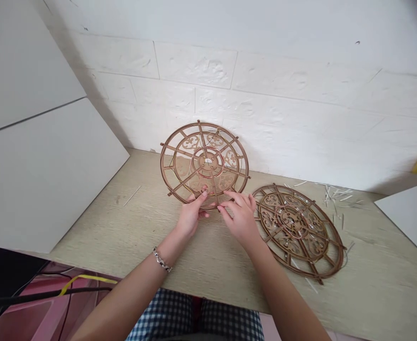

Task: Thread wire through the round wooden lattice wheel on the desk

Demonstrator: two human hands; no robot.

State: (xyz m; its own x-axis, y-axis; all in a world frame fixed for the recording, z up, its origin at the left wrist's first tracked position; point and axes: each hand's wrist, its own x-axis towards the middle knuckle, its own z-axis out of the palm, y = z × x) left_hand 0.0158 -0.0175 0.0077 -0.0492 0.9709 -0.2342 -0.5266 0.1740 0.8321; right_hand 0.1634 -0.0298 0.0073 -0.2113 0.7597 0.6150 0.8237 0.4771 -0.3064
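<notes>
A round, bronze-coloured ornamental frame with spokes, scrollwork and thin wires strung across it stands tilted up near the wall. My left hand grips its lower rim, the thumb in front and the other fingers behind. At the bottom edge, just to the right, my right hand has its thumb and a finger closed together by the rim. Whatever lies between those fingertips is too small to make out. A second, similar round frame rests on the table to the right of my right hand, with wires around its hub.
Short white strips lie scattered at the table's back right, with one strip on the left. A white brick-patterned wall closes off the back. White panels stand at the left, and another panel at the right.
</notes>
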